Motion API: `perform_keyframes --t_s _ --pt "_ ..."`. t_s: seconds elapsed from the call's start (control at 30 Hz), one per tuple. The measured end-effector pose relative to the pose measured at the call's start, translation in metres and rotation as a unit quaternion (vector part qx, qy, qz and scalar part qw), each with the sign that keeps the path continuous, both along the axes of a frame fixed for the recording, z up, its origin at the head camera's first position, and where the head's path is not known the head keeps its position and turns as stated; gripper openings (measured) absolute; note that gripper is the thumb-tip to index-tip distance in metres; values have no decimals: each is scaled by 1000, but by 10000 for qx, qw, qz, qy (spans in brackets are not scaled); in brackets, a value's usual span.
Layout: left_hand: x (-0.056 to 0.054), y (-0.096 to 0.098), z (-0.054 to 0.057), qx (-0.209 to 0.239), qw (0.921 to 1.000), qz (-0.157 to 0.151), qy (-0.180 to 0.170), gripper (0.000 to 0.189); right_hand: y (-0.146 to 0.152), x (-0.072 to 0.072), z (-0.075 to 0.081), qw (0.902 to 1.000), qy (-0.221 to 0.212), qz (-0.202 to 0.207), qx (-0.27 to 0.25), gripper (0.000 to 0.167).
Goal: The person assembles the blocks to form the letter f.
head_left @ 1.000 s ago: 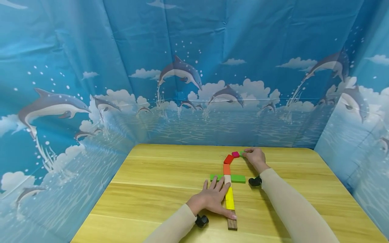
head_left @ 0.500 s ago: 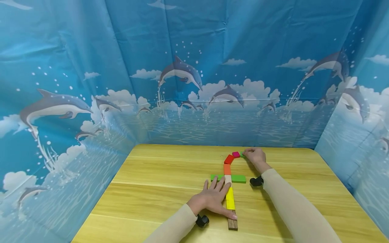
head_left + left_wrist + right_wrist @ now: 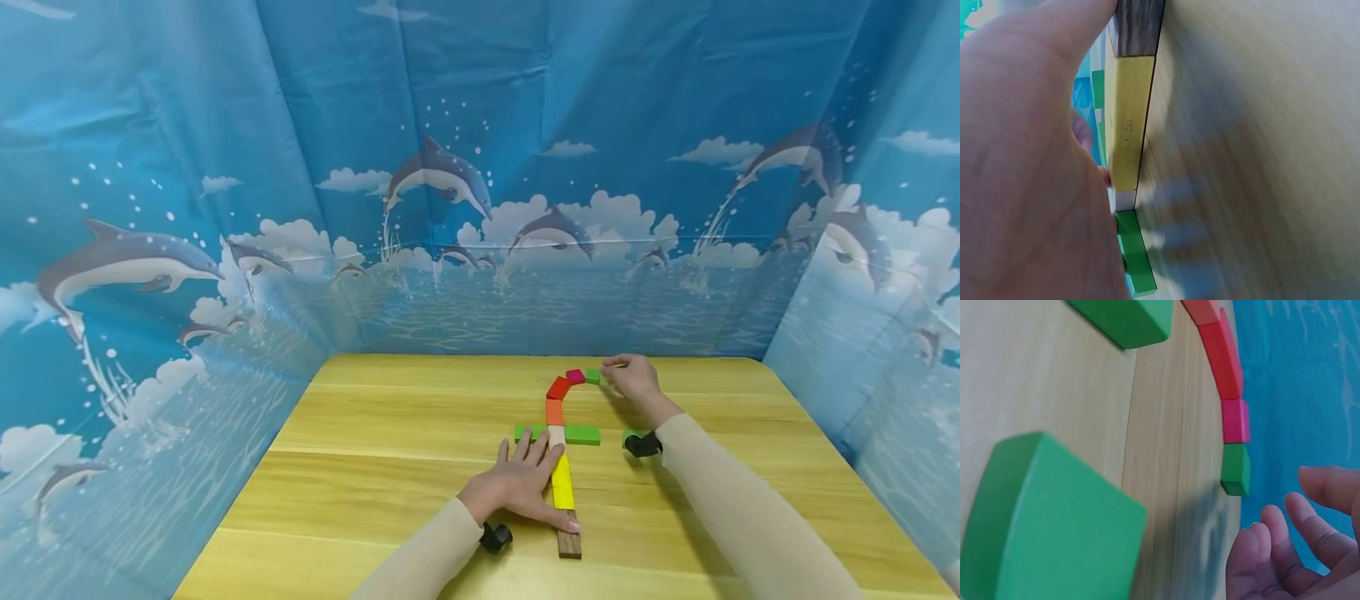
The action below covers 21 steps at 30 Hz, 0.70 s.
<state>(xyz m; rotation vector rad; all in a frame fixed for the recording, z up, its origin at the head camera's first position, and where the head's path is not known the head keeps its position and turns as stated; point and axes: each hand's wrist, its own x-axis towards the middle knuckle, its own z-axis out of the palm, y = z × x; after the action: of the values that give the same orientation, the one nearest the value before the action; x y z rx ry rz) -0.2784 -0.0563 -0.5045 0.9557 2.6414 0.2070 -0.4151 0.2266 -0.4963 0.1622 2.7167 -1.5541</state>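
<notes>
A row of blocks lies flat on the table: dark brown, yellow, white, orange, red, magenta and a small green block at the curved far end. Longer green blocks stick out on both sides of the white one. My left hand rests over the row with fingers spread, its thumb on the brown block and a fingertip at the white one. My right hand hovers just right of the small green block, apart from it, fingers bent loosely around nothing.
Another green block stands alone near my right wrist, partly behind the black wrist camera in the head view. The wooden table ends at a blue dolphin-print curtain at the back and sides.
My right hand has let go of the small green block and drawn back slightly to the right. The lone green block now shows beside the wrist camera. My left hand stays on the row.
</notes>
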Motion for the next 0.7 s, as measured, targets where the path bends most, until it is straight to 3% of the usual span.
perform_keyframes --t_s 0.43,0.7 --pt "-1 -1 -4 5 10000 0 39 119 11 30 10 9988 246 336 249 41" --pt "1 -1 0 40 10000 3 50 119 15 54 17 9965 430 491 517 40"
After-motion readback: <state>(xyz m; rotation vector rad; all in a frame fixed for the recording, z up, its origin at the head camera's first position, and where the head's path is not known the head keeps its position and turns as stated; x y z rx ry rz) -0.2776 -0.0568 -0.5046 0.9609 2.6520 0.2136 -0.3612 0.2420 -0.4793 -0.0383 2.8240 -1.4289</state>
